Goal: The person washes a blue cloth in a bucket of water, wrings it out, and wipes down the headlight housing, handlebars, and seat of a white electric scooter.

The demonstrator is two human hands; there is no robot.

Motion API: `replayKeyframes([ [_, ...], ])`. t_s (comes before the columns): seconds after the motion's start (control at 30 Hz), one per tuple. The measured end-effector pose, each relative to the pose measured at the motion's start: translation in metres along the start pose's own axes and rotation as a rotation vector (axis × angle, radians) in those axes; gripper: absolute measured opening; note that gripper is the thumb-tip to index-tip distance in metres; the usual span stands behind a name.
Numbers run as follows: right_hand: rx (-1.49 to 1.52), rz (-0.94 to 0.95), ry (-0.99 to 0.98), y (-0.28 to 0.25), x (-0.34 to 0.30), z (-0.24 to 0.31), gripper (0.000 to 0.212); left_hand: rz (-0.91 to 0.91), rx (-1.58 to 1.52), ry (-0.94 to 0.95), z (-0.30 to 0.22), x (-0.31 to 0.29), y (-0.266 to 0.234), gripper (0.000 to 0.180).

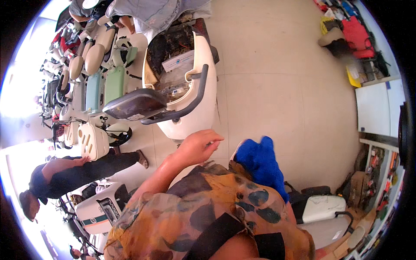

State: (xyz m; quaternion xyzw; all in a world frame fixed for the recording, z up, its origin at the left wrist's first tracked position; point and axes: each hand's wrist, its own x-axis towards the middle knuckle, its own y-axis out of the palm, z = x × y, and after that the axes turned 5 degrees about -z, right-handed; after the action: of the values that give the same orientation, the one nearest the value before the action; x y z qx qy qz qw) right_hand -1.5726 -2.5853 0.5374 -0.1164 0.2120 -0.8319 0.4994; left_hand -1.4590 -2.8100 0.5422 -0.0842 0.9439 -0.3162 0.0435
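My left hand (197, 148) is bare, its fingers loosely bent with a gap to the thumb and nothing visible in them. It is just in front of the rounded rear of a cream electric scooter (188, 128), apart from it as far as I can see. A bright blue cloth (260, 160) covers my right hand, which seems to grip it; the fingers are hidden. The scooter's top is uncovered, exposing a dirty dark cavity (170, 45) with a white label strip (178, 60). A black curved grab rail (201, 93) and a dark padded backrest (136, 104) sit at its rear.
Several scooters (115, 84) stand close together at the left. A person in dark clothes (65, 173) is beside a cream top box (93, 141); another person (82, 13) is at the far left. Shelves (377, 151), a white cabinet (375, 106) and a red bag (357, 39) line the right.
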Motion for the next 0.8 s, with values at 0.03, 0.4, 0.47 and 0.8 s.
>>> replayKeyframes([
  [0.03, 0.005, -0.002, -0.007, -0.011, -0.002, -0.010, 0.040, 0.009, 0.049, 0.014, -0.007, 0.012, 0.005, 0.015],
  [0.4, -0.051, -0.090, -0.010, -0.105, 0.009, -0.056, 0.041, 0.081, 0.092, -0.007, -0.026, 0.092, 0.065, 0.019],
  [0.47, -0.063, -0.100, -0.022, -0.119, 0.015, -0.061, 0.041, 0.111, 0.086, -0.021, -0.034, 0.107, 0.067, 0.019],
  [0.8, -0.230, -0.235, -0.021, -0.235, 0.085, -0.105, 0.042, -0.093, -0.013, -0.070, -0.003, 0.217, 0.052, 0.017],
])
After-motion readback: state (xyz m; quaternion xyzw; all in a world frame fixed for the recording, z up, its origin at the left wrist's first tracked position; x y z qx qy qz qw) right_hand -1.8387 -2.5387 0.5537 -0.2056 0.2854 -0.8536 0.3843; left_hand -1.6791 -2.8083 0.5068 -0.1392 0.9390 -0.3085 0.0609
